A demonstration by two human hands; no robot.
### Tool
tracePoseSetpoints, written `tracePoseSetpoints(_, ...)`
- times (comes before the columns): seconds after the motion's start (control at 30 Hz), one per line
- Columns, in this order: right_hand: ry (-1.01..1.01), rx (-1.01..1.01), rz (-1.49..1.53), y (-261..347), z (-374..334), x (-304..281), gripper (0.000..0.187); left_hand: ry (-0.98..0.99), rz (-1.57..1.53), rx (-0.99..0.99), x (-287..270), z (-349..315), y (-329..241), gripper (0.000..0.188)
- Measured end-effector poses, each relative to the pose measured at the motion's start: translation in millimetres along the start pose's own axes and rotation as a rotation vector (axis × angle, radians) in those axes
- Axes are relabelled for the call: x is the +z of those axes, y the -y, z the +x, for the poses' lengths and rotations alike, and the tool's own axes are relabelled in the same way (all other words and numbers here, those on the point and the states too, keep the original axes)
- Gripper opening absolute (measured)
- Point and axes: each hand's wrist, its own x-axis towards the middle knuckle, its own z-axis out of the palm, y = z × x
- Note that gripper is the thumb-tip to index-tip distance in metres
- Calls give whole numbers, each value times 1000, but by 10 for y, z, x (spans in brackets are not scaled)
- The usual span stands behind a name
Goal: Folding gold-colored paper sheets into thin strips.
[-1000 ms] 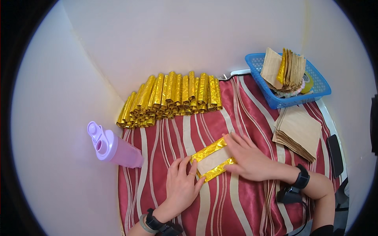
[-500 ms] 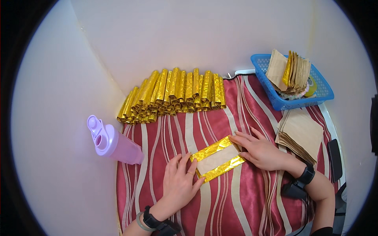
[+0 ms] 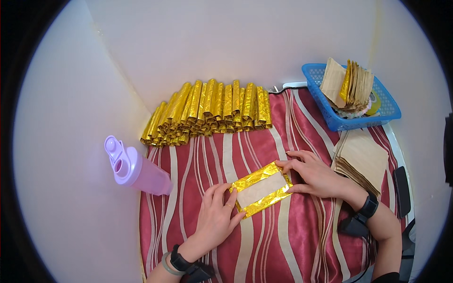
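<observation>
A sheet of gold foil paper (image 3: pixel 261 190) lies slanted on the cloth, its two long sides folded inward with a strip of pale beige paper showing between them. My left hand (image 3: pixel 218 213) holds its left end, fingers at the upper corner and thumb at the lower one. At the opposite end, my right hand (image 3: pixel 317 175) pinches the short edge, with its thumb at the lower corner and forefinger at the upper. Some of the right fingers are bent above the sheet. Past my hands, many folded gold paper rolls (image 3: pixel 207 106) are piled in a row.
Red striped cloth (image 3: pixel 198 162) covers the table. A purple bottle (image 3: pixel 141 172) with its cap flipped up stands left. At right are a blue basket (image 3: pixel 337 123) of brown paper, a stack of beige sheets (image 3: pixel 363 158) and a dark phone-like slab (image 3: pixel 401 192). Pale walls surround the table.
The right end of the sheet now shows gold where the beige strip ran out, as if its edge is turned in. My right fingers are more bent; my left hand has barely moved.
</observation>
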Motion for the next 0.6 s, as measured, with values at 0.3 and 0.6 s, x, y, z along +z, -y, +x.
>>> tracePoseSetpoints(0.3, 10, -55, -68, -36, 4, -3, 56, 53, 136, 27, 13, -33, 9, 63)
tracePoseSetpoints(0.6, 62, -115, -87, -70, -14, -17, 60, 65, -137, -101, 44, -62, 43, 38)
